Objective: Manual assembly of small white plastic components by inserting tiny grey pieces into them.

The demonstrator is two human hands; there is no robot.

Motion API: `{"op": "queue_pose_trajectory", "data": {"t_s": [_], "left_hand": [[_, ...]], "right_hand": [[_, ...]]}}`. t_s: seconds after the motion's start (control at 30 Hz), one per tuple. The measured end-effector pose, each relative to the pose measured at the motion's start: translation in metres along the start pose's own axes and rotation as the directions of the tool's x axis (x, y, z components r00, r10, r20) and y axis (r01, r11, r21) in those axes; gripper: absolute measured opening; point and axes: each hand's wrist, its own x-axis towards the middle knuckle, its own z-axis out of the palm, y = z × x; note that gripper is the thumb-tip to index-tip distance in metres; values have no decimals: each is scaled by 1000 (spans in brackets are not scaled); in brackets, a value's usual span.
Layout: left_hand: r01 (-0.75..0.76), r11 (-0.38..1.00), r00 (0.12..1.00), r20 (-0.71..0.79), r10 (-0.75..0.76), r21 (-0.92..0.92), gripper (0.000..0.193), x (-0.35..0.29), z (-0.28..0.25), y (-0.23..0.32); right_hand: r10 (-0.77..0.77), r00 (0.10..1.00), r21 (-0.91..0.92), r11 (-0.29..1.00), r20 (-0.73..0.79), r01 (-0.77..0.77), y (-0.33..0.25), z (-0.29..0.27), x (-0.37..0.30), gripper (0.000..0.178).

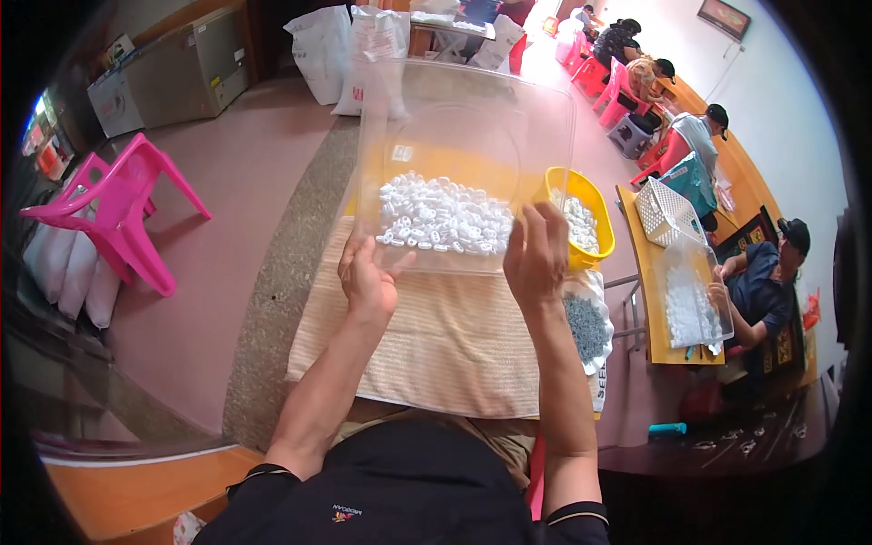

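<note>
A transparent plastic box (463, 113) is tilted up in front of me, held by both hands above a beige ribbed towel (436, 350). Many small white oval plastic pieces (445, 218) have gathered along its near side. My left hand (368, 280) grips the near left corner, thumb stretched along the wall. At the near right side, my right hand (538, 254) has its fingers bent over the rim. Just right of that hand stands a yellow plastic basket (607, 241) with more white pieces. Below it, small grey pieces (587, 327) lie heaped on a white sack.
A pink plastic chair (127, 204) and filled white sacks (68, 272) are at the left. Tall white bags (322, 59) stand at the back. On the right, a co-worker (763, 282) sits at a small table (649, 300) with another transparent box; several people sit farther back.
</note>
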Motion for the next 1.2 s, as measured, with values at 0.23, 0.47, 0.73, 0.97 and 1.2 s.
{"op": "queue_pose_trajectory", "data": {"t_s": [0.23,0.47,0.73,0.97,1.2], "left_hand": [[-39,999,998,-57,40,22,42,-5,14,-4],[-50,998,996,-71,53,44,35,-5,9,-5],[-33,999,995,-94,35,25,37,-7,10,-3],[-94,992,995,-28,97,78,38,-3,1,-9],[-53,997,994,-93,58,60,36,-2,2,-5]], "right_hand": [[339,835,199,867,434,-456,54,88,-32,48],[412,580,421,416,703,-806,41,115,-37,46],[-27,846,232,966,532,-116,-43,105,18,41],[-252,791,244,960,558,134,-80,145,15,36],[-268,601,207,964,753,169,-63,138,8,25]]}}
